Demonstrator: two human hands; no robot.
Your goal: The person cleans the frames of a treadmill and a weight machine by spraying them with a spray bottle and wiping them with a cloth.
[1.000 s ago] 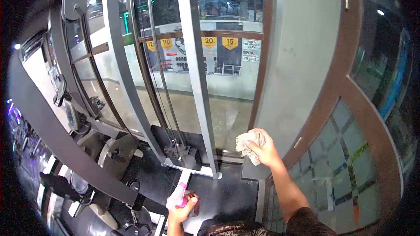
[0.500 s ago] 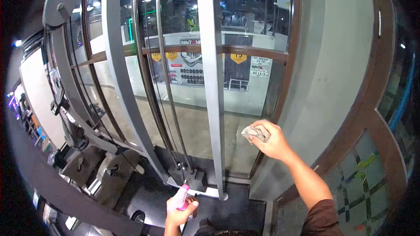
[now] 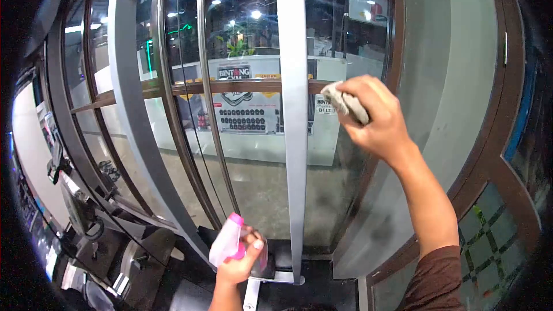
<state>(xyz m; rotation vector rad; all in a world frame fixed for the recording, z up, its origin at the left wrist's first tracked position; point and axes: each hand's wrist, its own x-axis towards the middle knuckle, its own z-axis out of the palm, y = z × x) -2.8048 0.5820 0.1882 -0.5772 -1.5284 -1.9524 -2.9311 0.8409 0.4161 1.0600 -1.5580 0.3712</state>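
Note:
In the lower middle of the head view, my left hand (image 3: pixel 245 262) is wrapped round a spray bottle (image 3: pixel 226 243) with a pink nozzle and trigger; its lower part is hidden by my fingers. My right hand (image 3: pixel 377 116) grips a crumpled grey-white cloth (image 3: pixel 344 102), raised at the right side of the window. The cloth overlaps the brown crossbar of the glass in this view. Behind the hands stands a tall window pane (image 3: pixel 253 178), with an upright grey-white metal post (image 3: pixel 292 138) in front of it, left of the cloth.
Gym machine frames with a thin cable (image 3: pixel 193 129) and a slanted post (image 3: pixel 138 121) fill the left. A greenish-grey wall (image 3: pixel 429 80) meets a brown-framed glass door (image 3: pixel 487 236) on the right. Beyond the glass, a poster (image 3: pixel 242 101) hangs on a white counter.
My right hand has moved up with the cloth, from low on the pane to about crossbar height. The spray bottle in my left hand sits slightly higher and further left, and the view has shifted.

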